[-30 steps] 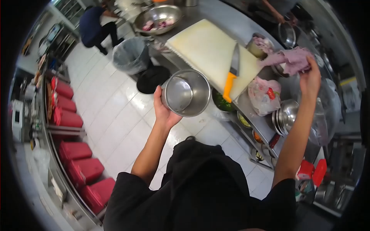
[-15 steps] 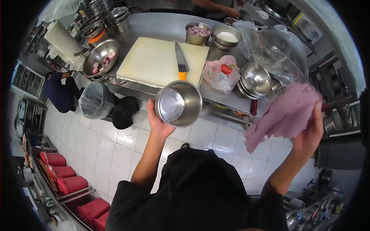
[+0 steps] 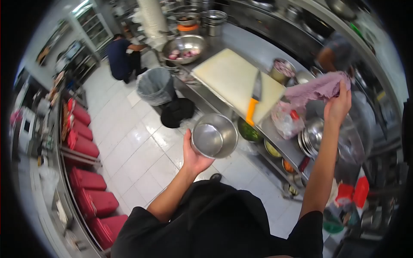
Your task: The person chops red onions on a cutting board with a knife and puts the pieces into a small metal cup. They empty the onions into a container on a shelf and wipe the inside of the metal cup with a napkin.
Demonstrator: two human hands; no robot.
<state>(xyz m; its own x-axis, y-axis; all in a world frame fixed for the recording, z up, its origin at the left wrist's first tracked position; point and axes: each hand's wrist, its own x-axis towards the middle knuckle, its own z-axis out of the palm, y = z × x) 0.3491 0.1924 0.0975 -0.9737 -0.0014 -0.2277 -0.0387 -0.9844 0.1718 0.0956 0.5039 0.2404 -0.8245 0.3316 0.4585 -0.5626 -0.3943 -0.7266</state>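
"How's the light?"
"Bright, with a white strip glowing near eleven o'clock and glare on the floor at nine."
"Sharpness?"
"Soft; a co-worker blurs at two, and fisheye distortion bends the edges into black corners."

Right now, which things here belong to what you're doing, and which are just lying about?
Seemingly part of the job:
pot, in the left hand
cloth, in the right hand

Probably just lying about:
knife, on the board
board
stacked bowls
plastic bag
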